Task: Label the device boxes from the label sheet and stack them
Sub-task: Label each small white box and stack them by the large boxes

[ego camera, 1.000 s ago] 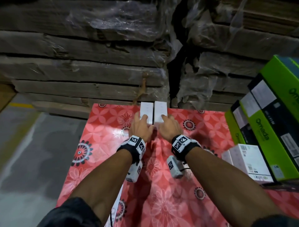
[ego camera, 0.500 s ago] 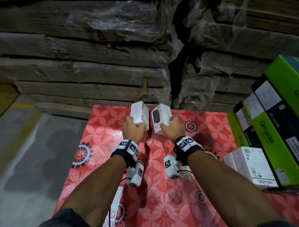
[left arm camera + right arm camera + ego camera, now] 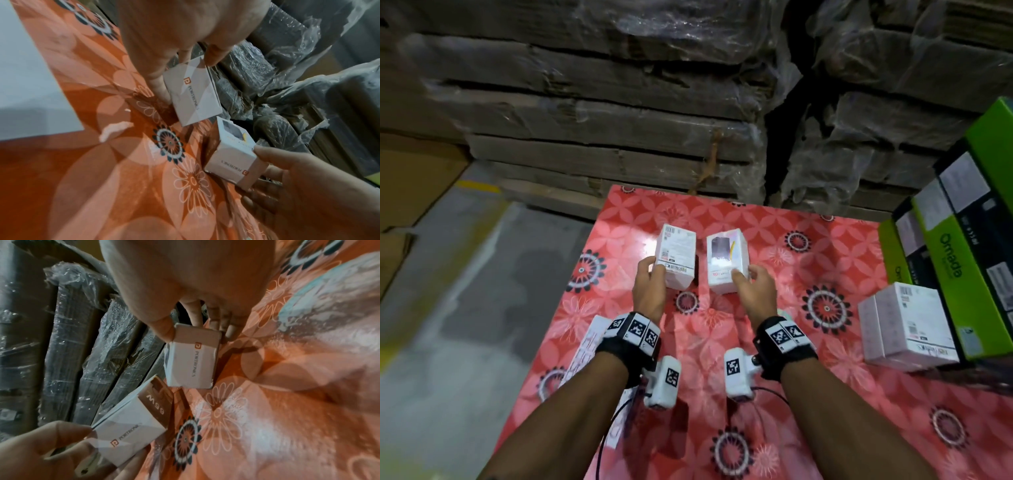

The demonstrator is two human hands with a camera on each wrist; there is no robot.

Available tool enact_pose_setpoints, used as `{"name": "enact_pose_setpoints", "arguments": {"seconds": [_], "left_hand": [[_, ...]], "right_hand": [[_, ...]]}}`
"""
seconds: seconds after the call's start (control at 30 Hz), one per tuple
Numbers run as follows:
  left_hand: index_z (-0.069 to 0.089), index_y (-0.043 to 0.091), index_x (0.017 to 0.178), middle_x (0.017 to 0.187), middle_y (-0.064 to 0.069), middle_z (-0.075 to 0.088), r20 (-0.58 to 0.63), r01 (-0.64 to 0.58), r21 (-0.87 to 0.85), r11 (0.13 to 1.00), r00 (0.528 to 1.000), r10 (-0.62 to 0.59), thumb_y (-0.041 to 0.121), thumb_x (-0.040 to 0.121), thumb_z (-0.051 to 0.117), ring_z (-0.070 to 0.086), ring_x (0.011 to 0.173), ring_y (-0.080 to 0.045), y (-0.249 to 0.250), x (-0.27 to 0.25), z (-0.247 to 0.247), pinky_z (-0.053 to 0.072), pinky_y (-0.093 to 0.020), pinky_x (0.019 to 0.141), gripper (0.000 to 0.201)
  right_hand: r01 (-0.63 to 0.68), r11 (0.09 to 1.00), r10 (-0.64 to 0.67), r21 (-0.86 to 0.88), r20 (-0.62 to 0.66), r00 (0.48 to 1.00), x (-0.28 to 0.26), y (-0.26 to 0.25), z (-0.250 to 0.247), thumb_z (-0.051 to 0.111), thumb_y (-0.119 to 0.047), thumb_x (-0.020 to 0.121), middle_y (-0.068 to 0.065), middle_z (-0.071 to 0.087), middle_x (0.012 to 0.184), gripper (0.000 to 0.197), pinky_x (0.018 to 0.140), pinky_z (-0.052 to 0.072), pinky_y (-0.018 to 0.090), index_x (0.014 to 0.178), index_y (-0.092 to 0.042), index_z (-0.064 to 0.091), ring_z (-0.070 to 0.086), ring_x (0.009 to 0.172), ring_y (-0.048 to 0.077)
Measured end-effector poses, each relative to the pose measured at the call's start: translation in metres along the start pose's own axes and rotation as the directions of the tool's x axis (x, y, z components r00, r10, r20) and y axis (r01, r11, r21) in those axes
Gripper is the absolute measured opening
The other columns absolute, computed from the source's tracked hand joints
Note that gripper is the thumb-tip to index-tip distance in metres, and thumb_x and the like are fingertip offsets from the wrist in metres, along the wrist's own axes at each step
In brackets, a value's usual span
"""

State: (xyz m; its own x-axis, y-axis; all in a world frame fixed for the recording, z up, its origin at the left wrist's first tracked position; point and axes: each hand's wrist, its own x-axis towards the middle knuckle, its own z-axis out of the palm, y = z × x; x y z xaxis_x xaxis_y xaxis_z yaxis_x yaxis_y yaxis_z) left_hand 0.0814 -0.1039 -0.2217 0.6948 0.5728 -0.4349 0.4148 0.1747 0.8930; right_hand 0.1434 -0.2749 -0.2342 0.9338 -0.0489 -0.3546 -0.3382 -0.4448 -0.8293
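Note:
My left hand (image 3: pixel 650 282) grips a small white device box (image 3: pixel 677 260), printed label side up, lifted and tilted over the red flowered table (image 3: pixel 774 394). My right hand (image 3: pixel 751 284) grips a second white device box (image 3: pixel 726 262) whose top shows a dark product picture. The two boxes are side by side with a narrow gap. In the left wrist view the thumb and fingers clamp the left box (image 3: pixel 193 92). The right wrist view shows the right box (image 3: pixel 194 356) held the same way. A white label sheet (image 3: pixel 585 349) lies at the table's left edge, partly under my left forearm.
Two more white boxes (image 3: pixel 907 325) stand together at the right of the table, against tall green and black cartons (image 3: pixel 962 260). Plastic-wrapped flat cardboard stacks (image 3: pixel 619 102) rise just behind the table. Grey floor (image 3: pixel 448 308) lies to the left.
Both hands took hold of the two boxes lying at the far edge, lifted them and drew them nearer, turning them so their broad faces point up.

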Motion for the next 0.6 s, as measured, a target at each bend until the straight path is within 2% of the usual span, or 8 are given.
{"name": "enact_pose_setpoints", "arguments": {"seconds": [0.07,0.13,0.2,0.33,0.43,0.5,0.53,0.6], "left_hand": [[0.056,0.030,0.103,0.103,-0.007,0.069,-0.015,0.019,-0.055,0.998,1.000,-0.020,0.037,0.074,0.049,0.067,0.093,-0.029,-0.004,-0.008,-0.005,0.055,-0.051,0.086,0.031],[0.055,0.023,0.105,0.105,-0.011,0.068,-0.011,0.037,-0.107,0.994,0.999,-0.038,0.026,0.082,0.048,0.067,0.092,-0.028,-0.002,-0.019,-0.010,0.055,-0.047,0.087,0.025],[0.055,0.022,0.107,0.103,-0.011,0.068,-0.003,0.042,-0.127,0.991,0.999,-0.043,0.025,0.081,0.047,0.067,0.091,-0.028,-0.002,-0.027,-0.015,0.055,-0.047,0.088,0.027],[0.055,0.023,0.107,0.105,-0.012,0.070,-0.011,0.037,-0.115,0.993,0.999,-0.038,0.030,0.077,0.048,0.067,0.092,-0.028,-0.008,-0.034,-0.022,0.053,-0.051,0.091,0.032],[0.057,0.025,0.102,0.100,-0.010,0.070,-0.016,0.012,-0.134,0.991,1.000,-0.014,0.028,0.081,0.048,0.067,0.093,-0.029,-0.002,-0.047,-0.025,0.053,-0.051,0.092,0.024],[0.057,0.025,0.100,0.103,-0.012,0.069,0.014,-0.019,-0.163,0.986,1.000,0.021,0.017,0.091,0.043,0.066,0.095,-0.029,0.005,-0.056,-0.025,0.052,-0.047,0.089,0.019],[0.058,0.024,0.100,0.103,-0.012,0.068,0.043,-0.029,-0.175,0.984,0.998,0.037,0.014,0.094,0.041,0.066,0.095,-0.028,0.008,-0.060,-0.024,0.053,-0.045,0.088,0.021],[0.058,0.021,0.105,0.103,-0.011,0.067,0.084,-0.049,-0.187,0.981,0.994,0.066,0.014,0.097,0.039,0.065,0.094,-0.026,0.012,-0.066,-0.023,0.054,-0.042,0.084,0.022]], "right_hand": [[0.032,0.990,-0.036,-0.138,-0.027,0.999,-0.010,-0.004,-0.005,0.061,-0.037,0.091,0.012,0.059,0.122,0.039,0.089,0.050,0.038,0.119,-0.011,0.062,0.058,0.104,0.027],[0.076,0.951,-0.103,-0.298,-0.078,0.992,-0.022,-0.007,-0.010,0.058,-0.033,0.093,0.012,0.055,0.128,0.037,0.098,0.046,0.041,0.122,-0.009,0.060,0.053,0.112,0.030],[0.161,0.909,-0.209,-0.385,-0.086,0.974,-0.039,-0.012,-0.009,0.057,-0.029,0.095,0.009,0.048,0.133,0.039,0.107,0.038,0.041,0.129,-0.010,0.056,0.045,0.122,0.029],[0.315,0.918,-0.291,-0.242,0.130,0.948,-0.068,-0.019,0.009,0.053,-0.021,0.097,0.008,0.044,0.145,0.046,0.106,0.043,0.043,0.142,-0.011,0.047,0.050,0.126,0.026],[0.359,0.923,-0.307,-0.141,0.294,0.905,-0.085,-0.021,0.015,0.056,-0.017,0.097,0.004,0.040,0.153,0.059,0.113,0.036,0.040,0.152,-0.020,0.034,0.041,0.137,0.019],[0.409,0.909,-0.363,-0.075,0.338,0.869,-0.093,-0.024,0.015,0.055,-0.010,0.096,-0.001,0.044,0.149,0.063,0.107,0.036,0.030,0.153,-0.024,0.033,0.043,0.128,0.009],[0.419,0.907,-0.381,-0.042,0.346,0.858,-0.096,-0.026,0.015,0.054,-0.008,0.096,-0.002,0.046,0.149,0.063,0.108,0.037,0.029,0.153,-0.025,0.033,0.044,0.127,0.007],[0.420,0.907,-0.396,-0.002,0.327,0.858,-0.100,-0.031,0.016,0.052,-0.014,0.097,0.000,0.046,0.150,0.060,0.112,0.040,0.040,0.153,-0.025,0.032,0.047,0.131,0.012]]}}
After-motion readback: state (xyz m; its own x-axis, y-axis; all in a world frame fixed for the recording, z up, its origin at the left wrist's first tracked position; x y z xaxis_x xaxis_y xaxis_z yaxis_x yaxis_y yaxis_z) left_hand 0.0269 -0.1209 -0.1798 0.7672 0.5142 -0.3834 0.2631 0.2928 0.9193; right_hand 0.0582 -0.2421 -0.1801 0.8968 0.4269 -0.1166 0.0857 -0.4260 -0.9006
